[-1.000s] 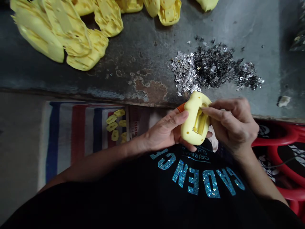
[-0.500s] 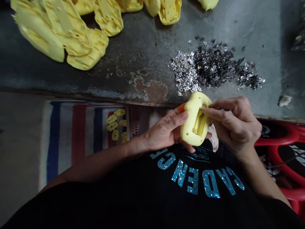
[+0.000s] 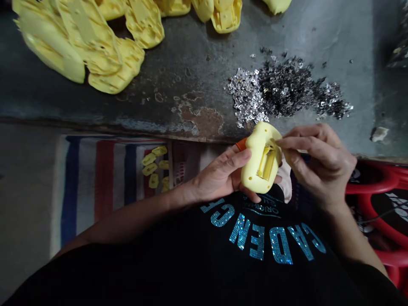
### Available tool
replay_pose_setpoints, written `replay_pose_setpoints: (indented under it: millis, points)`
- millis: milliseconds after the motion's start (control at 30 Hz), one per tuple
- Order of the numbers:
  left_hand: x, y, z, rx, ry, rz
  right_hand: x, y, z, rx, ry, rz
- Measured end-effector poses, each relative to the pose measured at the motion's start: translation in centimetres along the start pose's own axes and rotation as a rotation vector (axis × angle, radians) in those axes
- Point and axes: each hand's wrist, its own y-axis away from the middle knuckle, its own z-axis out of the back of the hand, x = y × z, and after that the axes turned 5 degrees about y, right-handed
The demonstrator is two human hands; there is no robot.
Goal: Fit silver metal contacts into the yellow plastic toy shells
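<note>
A yellow moulded plastic housing [image 3: 255, 174] is held in front of the person's chest, just below the front edge of the workbench. A recessed slot in its face is fitted with a deeper yellow insert [image 3: 266, 163]. The housing is cradled in the left hand [image 3: 219, 174], with the fingers curled around its side and underside. The right hand [image 3: 318, 165] is raised at the housing's upper right edge, its thumb and forefinger pressed together in a pinch beside the recess. Whether anything is held in that pinch is too small to be determined. An orange object [image 3: 242, 144] is partly hidden behind the housing, and a pale cloth [image 3: 286, 185] is seen beneath it.

A scattered heap of small silver and dark metal pieces [image 3: 280, 87] lies on the grey, rust-stained workbench [image 3: 153, 80], just beyond the housing. A pile of larger yellow plastic shells [image 3: 79, 46] is stacked toward the far left of the bench. Small yellow plastic parts [image 3: 149, 165] are laid on a striped tarpaulin [image 3: 83, 191] below the bench edge. A red plastic stool [image 3: 376, 182] is seen to the right. A black T-shirt with blue sequin lettering [image 3: 255, 238] is worn by the person.
</note>
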Motion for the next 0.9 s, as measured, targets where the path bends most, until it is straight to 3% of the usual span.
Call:
replay_pose_setpoints:
  millis: [300, 567, 900]
  points:
    - [0.3, 0.1, 0.1, 0.005, -0.017, -0.015, -0.4, -1.4, 0.0, 0.166, -0.024, 0.025]
    - [0.1, 0.2, 0.3, 0.042, 0.018, 0.043, -0.9, -2.1, 0.4, 0.242, -0.142, -0.073]
    - [0.4, 0.2, -0.3, -0.076, -0.034, -0.029, 0.6, -1.8, 0.4, 0.249, 0.055, -0.071]
